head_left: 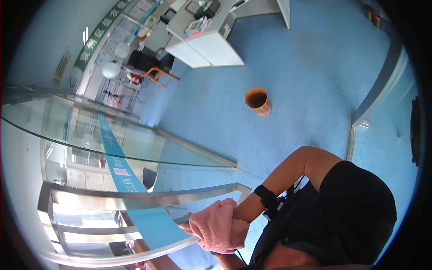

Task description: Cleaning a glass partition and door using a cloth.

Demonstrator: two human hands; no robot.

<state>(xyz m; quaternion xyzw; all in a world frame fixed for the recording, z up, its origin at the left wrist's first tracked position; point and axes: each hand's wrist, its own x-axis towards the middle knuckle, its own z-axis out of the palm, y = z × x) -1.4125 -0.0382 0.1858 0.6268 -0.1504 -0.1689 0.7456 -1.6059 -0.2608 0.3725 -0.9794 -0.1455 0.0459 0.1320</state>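
A pink terry cloth [217, 226] lies bunched against the brushed-metal frame handle [145, 199] of a glass door. My right hand [237, 214] reaches into the cloth from the upper right and grips it, mostly hidden in its folds; a black band circles that wrist. From below, my left forearm [229, 261], with a dark wristband, meets the cloth's lower edge, and the left hand is covered. Some fingertips [185, 227] stick out past the cloth's left side by the metal; whose hand they belong to cannot be told. A light-blue strip with writing [153, 226] runs across the glass.
An orange-brown open bin [258, 101] stands on the blue floor. Beyond are a white-panelled desk [206, 50] bearing magazines, and a black chair with wooden legs [152, 64]. A glass panel's metal bottom rail [199, 148] crosses the middle; another framed glass panel [381, 135] is at right.
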